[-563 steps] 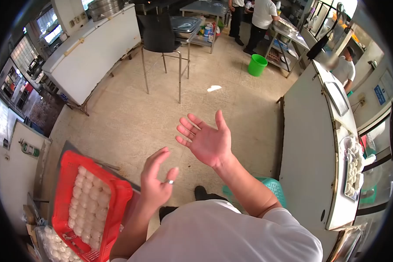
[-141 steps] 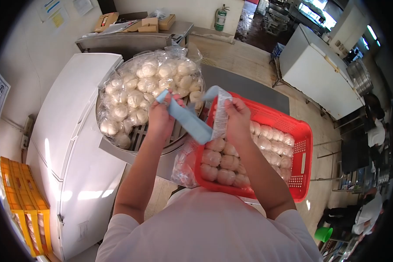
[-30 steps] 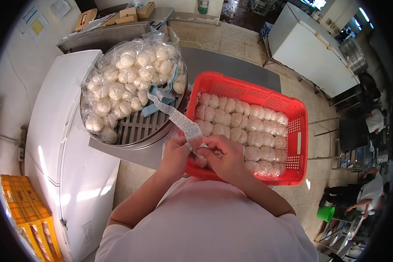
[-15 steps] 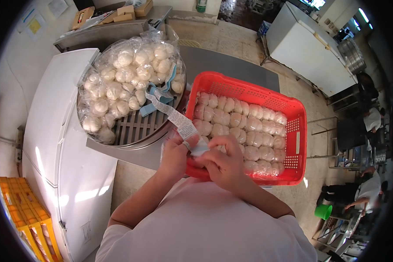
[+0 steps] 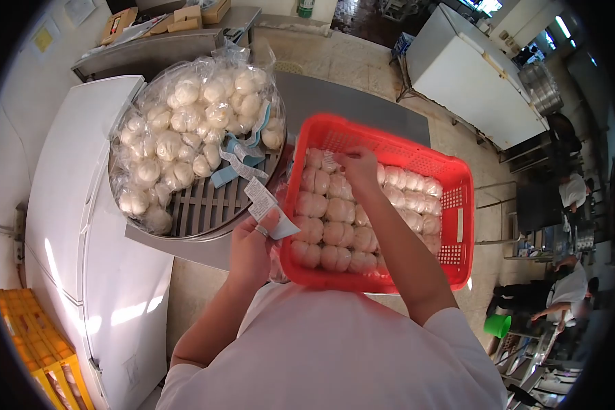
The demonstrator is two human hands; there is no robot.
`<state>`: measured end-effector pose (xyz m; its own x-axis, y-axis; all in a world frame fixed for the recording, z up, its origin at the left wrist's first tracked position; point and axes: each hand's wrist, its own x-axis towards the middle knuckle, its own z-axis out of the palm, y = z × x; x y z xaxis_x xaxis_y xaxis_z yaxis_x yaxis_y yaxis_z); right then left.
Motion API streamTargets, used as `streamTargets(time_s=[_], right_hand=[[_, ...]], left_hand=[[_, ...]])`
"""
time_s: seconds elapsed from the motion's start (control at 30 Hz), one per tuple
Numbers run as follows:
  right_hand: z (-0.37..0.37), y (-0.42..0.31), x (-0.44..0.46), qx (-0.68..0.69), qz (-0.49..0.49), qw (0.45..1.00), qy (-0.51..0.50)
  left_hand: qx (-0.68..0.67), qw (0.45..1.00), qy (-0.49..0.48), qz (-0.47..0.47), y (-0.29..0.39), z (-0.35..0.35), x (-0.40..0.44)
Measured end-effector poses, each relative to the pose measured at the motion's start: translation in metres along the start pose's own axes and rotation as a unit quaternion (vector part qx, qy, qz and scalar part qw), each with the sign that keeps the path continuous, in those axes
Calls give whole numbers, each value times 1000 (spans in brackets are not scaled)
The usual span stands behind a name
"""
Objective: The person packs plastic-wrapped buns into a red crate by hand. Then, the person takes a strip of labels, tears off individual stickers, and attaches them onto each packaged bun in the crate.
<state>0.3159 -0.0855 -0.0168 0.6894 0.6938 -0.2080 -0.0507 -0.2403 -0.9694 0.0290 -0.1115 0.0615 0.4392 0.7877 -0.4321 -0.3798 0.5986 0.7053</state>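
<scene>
My left hand [image 5: 251, 247] is closed on a strip of printed white labels [image 5: 261, 199], near the basket's left wall. The strip's pale blue backing [image 5: 236, 164] trails over the round slatted steamer tray [image 5: 212, 205]. Over the back left corner of the red plastic basket [image 5: 383, 140], my right hand [image 5: 359, 166] has its fingers pinched together. At its fingertips a small printed label [image 5: 330, 161] lies against a wrapped pack. Rows of clear-wrapped packs of round white buns [image 5: 338, 210] fill the basket.
Plastic bags of round white buns [image 5: 184, 119] are heaped on the steamer tray. Both stand on a grey metal table [image 5: 362, 102]. A white freezer [image 5: 82, 205] is at left, above yellow crates [image 5: 37, 335]. Two people [image 5: 567, 290] are at far right, near a green bucket [image 5: 497, 326].
My right hand has moved from the label strip beside my left hand forward to the basket's back left packs. My left hand has shifted slightly left, keeping the strip.
</scene>
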Motion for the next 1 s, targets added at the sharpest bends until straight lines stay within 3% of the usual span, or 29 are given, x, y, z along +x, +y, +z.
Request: streamTargets(time_s=[0.1,0.2,0.3,0.4,0.5,0.6,0.7,0.9,1.0], right_hand=[[24,33,31,-141,-72,987,25],[28,34,26,-366,-174,912,64],[35,12,13,-451,-138,878,83],[27,17,19,-469,-129,871,68],[6,24,17,-436,-229,870,38],[-23,14,-12,-449,-350,820,-65],[-36,37,-39,-549,-377,727,-165],[-29,40,-48,-598,-333,709,-169],[-23,51,-58,-537,-338,751,-184]], left_hand=[[-8,1000,-5,-15,-5,-2,0],[-13,1000,-1,-26,-2,4,-3],[-9,1000,-8,-24,1,4,-4],[-6,1000,-8,-22,-3,-2,0],[17,999,-23,-25,-5,-8,2],[1,1000,-16,-10,-10,-7,3],[12,1000,-5,-8,-5,3,-1],[27,999,-24,15,0,16,0],[39,998,-36,24,1,17,-3]])
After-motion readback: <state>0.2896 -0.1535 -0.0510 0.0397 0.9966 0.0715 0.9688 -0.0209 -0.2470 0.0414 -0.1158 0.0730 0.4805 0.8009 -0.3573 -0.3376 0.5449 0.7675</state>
